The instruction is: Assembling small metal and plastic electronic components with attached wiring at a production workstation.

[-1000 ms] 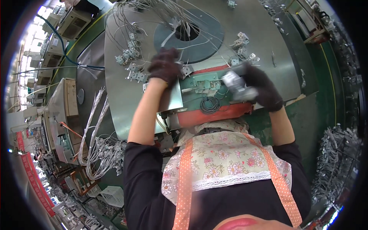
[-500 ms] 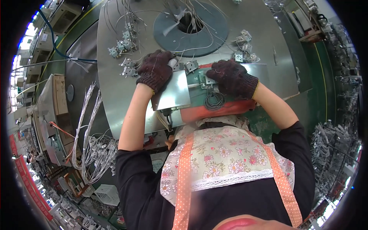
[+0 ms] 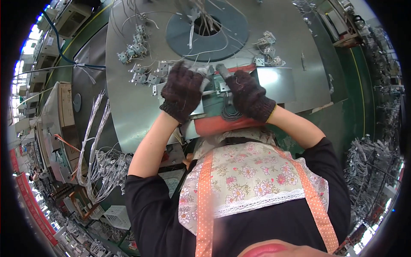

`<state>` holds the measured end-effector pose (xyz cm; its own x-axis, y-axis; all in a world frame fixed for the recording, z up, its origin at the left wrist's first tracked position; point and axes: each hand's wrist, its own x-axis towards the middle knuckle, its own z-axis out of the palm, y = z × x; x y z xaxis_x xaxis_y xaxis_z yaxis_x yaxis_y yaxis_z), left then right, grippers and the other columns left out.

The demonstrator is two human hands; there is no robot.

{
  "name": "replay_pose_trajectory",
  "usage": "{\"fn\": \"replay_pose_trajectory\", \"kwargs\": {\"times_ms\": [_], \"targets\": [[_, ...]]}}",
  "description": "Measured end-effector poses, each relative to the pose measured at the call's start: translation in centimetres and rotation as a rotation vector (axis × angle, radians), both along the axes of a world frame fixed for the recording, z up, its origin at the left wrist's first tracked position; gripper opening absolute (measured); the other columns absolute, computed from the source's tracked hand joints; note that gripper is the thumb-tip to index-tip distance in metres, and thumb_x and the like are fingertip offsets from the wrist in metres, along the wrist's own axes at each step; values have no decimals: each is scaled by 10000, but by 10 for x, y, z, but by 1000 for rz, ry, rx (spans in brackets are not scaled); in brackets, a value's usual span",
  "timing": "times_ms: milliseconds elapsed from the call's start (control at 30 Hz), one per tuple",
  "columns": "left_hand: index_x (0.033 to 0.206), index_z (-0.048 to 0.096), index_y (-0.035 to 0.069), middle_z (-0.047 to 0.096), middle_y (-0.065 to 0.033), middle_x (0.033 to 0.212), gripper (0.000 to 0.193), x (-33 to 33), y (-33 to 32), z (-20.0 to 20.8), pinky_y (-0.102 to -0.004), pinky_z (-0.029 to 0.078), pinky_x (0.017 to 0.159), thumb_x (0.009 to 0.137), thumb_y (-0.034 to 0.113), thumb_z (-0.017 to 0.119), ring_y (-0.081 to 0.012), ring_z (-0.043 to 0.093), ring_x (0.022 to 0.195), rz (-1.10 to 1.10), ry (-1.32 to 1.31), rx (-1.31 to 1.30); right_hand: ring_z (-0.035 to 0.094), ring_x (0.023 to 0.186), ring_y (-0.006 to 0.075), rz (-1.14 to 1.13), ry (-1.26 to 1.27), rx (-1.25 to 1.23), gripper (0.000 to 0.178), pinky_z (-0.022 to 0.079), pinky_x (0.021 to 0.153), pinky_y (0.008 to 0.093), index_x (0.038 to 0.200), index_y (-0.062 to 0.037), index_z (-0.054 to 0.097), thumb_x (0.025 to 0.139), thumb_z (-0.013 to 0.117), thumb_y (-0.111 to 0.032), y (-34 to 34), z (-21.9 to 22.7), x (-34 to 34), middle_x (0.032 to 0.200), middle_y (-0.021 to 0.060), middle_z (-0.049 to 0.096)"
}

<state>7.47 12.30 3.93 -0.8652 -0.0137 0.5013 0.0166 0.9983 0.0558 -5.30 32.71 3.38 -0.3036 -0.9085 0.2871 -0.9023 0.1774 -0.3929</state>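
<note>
Dark knitted gloves with pale grey fingertips cover both hands. My left hand [image 3: 184, 91] is closed, its fingertips reaching the left side of a small metal bracket [image 3: 222, 87]. What it pinches is too small to make out. From the right, my right hand [image 3: 249, 93] bends over the same bracket, with one finger stretched along its far side and the others curled; anything held there is hidden. A pale rod-like piece [image 3: 207, 93] points at the bracket from under my left hand. Below the bracket hangs a coil of grey cable [image 3: 231, 112].
Small metal brackets with wires lie in clusters at left [image 3: 136, 48] and right [image 3: 269, 53] on the metal table [image 3: 132, 107]. Beyond my hands, a grey round disc [image 3: 180, 36] carries a bundle of wires. A red pad [image 3: 227, 125] edges the work spot; a shiny plate [image 3: 276, 81] lies to the right.
My left hand has moved right, off the shiny plate's left side and in to the bracket, uncovering small brackets behind it. My right hand has shifted slightly left, and one finger has straightened.
</note>
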Motion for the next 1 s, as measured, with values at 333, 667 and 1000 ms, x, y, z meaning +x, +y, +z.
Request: {"fn": "replay_pose_trajectory", "kwargs": {"times_ms": [333, 667, 1000], "targets": [[1159, 688, 79, 725, -183, 1053, 403, -33, 68, 11, -489, 426, 1097, 822, 301, 687, -343, 684, 1045, -143, -409, 65, 620, 1021, 413, 141, -294, -95, 444, 517, 870, 491, 1162, -21, 606, 748, 726, -131, 16, 15, -28, 1070, 223, 648], [1307, 611, 10, 700, -219, 1202, 567, -26, 71, -16, -510, 417, 1114, 899, 396, 691, -366, 664, 1132, -5, -295, 61, 672, 990, 387, -340, 23, 88, 343, 537, 875, 455, 1134, -56, 677, 892, 653, -298, 91, -20, -193, 1116, 198, 695], [1303, 615, 4, 707, -222, 1181, 582, -23, 67, -24, -500, 414, 1124, 902, 420, 689, -344, 670, 1129, -12, -316, 71, 673, 1056, 205, 108, -1102, -318, 409, 545, 958, 331, 1307, -14, 613, 943, 662, -196, 144, -38, -219, 1126, 108, 696]]}}
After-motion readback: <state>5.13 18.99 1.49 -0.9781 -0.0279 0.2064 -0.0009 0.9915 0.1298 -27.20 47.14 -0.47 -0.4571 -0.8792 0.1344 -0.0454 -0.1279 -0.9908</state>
